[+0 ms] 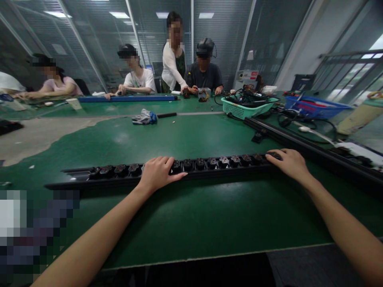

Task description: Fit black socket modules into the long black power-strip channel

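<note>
A long black power strip [200, 164], its housing lined with a row of socket modules, lies across the green table in front of me. My left hand [157, 173] grips it left of the middle, fingers over the far side and thumb along the near edge. At the strip's right end, my right hand [285, 159] is closed on it, with thumb and fingers over the last modules. The palms hide parts of the strip. Toward the left, the housing is open, and a dark rail extends past the modules.
Long black rails [299, 145] lie at the right near a small black part [257, 136]. Beyond are a green basket [248, 108] of cables, a blue basket [317, 107] and grey-blue gloves [145, 117]. Several people sit or stand across the table; a blue bar [128, 98] lies there.
</note>
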Motion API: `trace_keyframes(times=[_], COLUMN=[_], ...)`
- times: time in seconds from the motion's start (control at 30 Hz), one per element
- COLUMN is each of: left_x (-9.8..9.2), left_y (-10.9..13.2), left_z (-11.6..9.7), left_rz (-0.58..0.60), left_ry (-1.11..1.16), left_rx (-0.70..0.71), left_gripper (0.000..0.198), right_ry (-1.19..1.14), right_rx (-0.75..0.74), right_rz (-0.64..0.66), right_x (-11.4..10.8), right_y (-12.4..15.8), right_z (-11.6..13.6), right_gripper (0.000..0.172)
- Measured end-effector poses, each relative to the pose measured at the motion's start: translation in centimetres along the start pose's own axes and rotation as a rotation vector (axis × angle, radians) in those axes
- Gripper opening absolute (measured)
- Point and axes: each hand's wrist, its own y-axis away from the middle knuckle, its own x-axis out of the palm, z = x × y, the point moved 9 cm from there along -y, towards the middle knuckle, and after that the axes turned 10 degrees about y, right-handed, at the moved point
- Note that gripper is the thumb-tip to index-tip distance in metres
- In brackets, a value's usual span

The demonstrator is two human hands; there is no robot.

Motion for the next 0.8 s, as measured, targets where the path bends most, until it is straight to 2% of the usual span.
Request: trace_keyframes(times=[0.33,0.8], left_x=[0.04,0.01], left_y=[0.08,0.03], left_z=[0.1,0.07], left_rz=[0.001,0.0], left_ry=[0.029,0.018], left_rx=[0.0,-0.009], left_gripper=[0.063,0.063], right_ry=[0.037,0.038], right_rx=[0.062,0.135], right_rz=[0.096,0.144], right_x=[0.26,0.2], right_y=[-0.33,0.31], right_z=[-0.64,-0.75], right_gripper=[0.064,0.068])
